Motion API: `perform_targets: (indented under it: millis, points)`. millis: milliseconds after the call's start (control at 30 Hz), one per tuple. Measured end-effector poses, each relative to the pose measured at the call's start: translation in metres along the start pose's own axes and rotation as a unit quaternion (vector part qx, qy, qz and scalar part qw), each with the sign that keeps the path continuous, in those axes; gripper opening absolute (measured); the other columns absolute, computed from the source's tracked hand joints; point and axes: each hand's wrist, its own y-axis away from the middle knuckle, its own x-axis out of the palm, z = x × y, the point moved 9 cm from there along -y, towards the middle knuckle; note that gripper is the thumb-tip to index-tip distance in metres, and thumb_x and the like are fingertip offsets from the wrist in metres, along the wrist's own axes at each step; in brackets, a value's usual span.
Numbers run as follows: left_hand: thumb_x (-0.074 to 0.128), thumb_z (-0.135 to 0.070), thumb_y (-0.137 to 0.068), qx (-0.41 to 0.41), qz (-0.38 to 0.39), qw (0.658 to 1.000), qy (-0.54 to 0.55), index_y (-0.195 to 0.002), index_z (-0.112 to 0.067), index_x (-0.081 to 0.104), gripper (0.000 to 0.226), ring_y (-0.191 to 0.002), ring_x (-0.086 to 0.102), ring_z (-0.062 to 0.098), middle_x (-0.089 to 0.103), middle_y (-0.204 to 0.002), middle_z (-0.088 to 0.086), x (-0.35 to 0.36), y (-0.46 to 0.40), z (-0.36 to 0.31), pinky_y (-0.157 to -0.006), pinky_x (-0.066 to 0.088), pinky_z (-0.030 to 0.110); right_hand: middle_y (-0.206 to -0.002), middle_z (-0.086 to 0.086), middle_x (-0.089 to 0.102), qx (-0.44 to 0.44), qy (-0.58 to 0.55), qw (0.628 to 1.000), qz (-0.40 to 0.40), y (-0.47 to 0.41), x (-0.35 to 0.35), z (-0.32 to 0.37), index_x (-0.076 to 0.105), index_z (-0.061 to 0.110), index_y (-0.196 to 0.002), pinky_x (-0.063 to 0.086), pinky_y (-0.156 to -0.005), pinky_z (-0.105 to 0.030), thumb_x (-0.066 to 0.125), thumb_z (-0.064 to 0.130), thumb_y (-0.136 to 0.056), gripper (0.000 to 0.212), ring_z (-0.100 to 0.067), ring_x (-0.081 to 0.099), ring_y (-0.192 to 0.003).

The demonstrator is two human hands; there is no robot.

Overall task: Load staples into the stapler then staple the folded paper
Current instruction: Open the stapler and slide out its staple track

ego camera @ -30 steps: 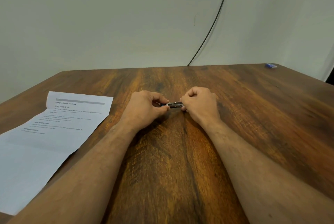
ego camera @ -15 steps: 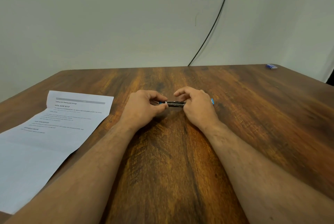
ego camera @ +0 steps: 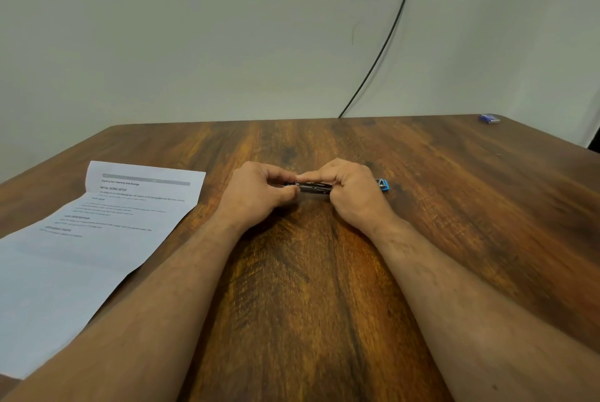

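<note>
Broadly, the wooden surface [ego camera: 324, 271] fills the lower two thirds of the frame, and nothing large on it has shifted over the last second: the folded paper [ego camera: 91, 239] lies flat at the left of the frame, printed side up, well apart from both hands, and a small blue box [ego camera: 490, 118] sits at the far upper right corner, possibly the staple pack, though it is too small to be sure. Both forearms come up from the bottom edge and meet at the centre, as they did a second ago. What has changed is at the hands. The right hand [ego camera: 354, 193] has rolled and slid a little, so that a blue end of the stapler [ego camera: 314, 188] now shows to the right of it, just beyond the knuckles; a second ago that end was hidden entirely. The left hand [ego camera: 256, 195] stays where it was, its fingers [ego camera: 290, 191] pinched on the left end of the metal body, while the right hand's fingers are clamped over the right part, thumb along the top. The stapler is held low between the two hands, close to the surface. This suggests the stapler is being drawn open or its magazine slid out, so the loading step is in hand; no staples are visible, and the stapling of the paper is not yet begun.
</note>
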Motion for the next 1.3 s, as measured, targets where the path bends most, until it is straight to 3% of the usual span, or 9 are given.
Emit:
perform_targets:
  millis: [167,333,533,633,1167,1300]
  points:
    - [0.078,-0.016,-0.086,0.000,0.003,1.000,0.002,-0.105,-0.023,0.082,0.020,-0.082,0.075,0.009,0.080,-0.090,-0.004,0.000,-0.001,0.001,-0.082,0.061,0.027,-0.100,0.013,0.063,-0.009,0.029,0.999,0.033,0.001,0.005,0.003,0.078,0.036,-0.106,0.044,-0.089,-0.019,0.056,-0.004,-0.090,0.049,-0.003,0.055,-0.098]
    - [0.080,-0.018,-0.084,-0.002,0.002,1.000,-0.002,-0.104,-0.023,0.082,0.020,-0.084,0.073,0.005,0.080,-0.091,-0.006,0.000,-0.001,0.002,-0.081,0.057,0.022,-0.101,0.008,0.064,-0.024,0.053,0.997,0.042,0.000,0.007,0.007,0.081,0.030,-0.102,0.048,-0.094,-0.033,0.062,0.006,-0.092,0.032,-0.011,0.056,-0.101]
    - [0.081,-0.016,-0.083,-0.019,0.003,1.000,0.006,-0.100,-0.022,0.083,0.018,-0.076,0.073,0.003,0.080,-0.085,-0.005,0.001,-0.001,0.004,-0.071,0.054,0.014,-0.104,0.001,0.073,-0.040,0.112,0.993,0.025,0.000,0.003,0.013,0.082,0.020,-0.100,0.050,-0.096,-0.040,0.060,-0.002,-0.086,0.034,-0.016,0.064,-0.101]
    - [0.080,-0.015,-0.083,-0.024,0.003,1.000,0.010,-0.100,-0.022,0.083,0.019,-0.079,0.074,0.007,0.080,-0.085,-0.003,0.000,-0.001,0.005,-0.075,0.056,0.018,-0.104,-0.005,0.074,-0.029,0.167,0.985,0.030,-0.002,0.005,0.010,0.081,0.017,-0.100,0.050,-0.094,-0.044,0.059,-0.001,-0.086,0.032,-0.024,0.064,-0.102]
    - [0.081,-0.021,-0.084,-0.017,-0.001,1.000,-0.001,-0.100,-0.028,0.081,0.017,-0.081,0.073,0.007,0.078,-0.088,-0.007,0.001,-0.005,0.007,-0.074,0.055,0.022,-0.101,-0.001,0.075,0.053,0.091,0.994,-0.031,0.001,-0.006,-0.003,0.082,0.019,-0.089,0.050,-0.098,-0.036,0.053,-0.005,-0.083,0.038,-0.017,0.063,-0.100]
    - [0.082,-0.019,-0.082,-0.015,-0.009,1.000,0.004,-0.098,-0.027,0.081,0.018,-0.080,0.075,0.011,0.079,-0.085,-0.004,0.000,-0.005,0.008,-0.080,0.061,0.029,-0.103,0.000,0.076,0.067,0.086,0.994,-0.032,0.004,-0.009,-0.002,0.082,0.018,-0.092,0.050,-0.099,-0.033,0.050,-0.005,-0.084,0.040,-0.014,0.064,-0.100]
